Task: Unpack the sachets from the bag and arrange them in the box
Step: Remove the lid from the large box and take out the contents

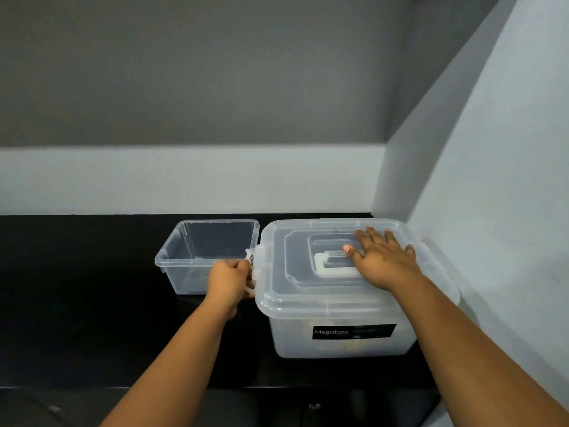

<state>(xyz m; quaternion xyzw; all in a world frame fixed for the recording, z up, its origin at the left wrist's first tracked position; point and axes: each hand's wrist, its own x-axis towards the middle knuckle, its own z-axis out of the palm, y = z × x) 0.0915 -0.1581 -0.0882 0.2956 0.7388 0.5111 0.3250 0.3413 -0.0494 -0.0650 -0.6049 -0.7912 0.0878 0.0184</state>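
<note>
Black countertop [92, 303] under grey walls carries everything you need. Just beyond your left hand [229, 280] the small open box [184, 266] holds no sachets yet. That hand curls round the side latch [253, 266] of the big lidded tub [338, 334]. Your right hand [385, 260] lies flat, fingers spread, pressing the lid [292, 260] beside its handle [326, 268]. No bag shows plainly; something pale sits blurred inside the tub. By my reckoning, you've barely started: opening, unpacking and arranging all remain.
</note>
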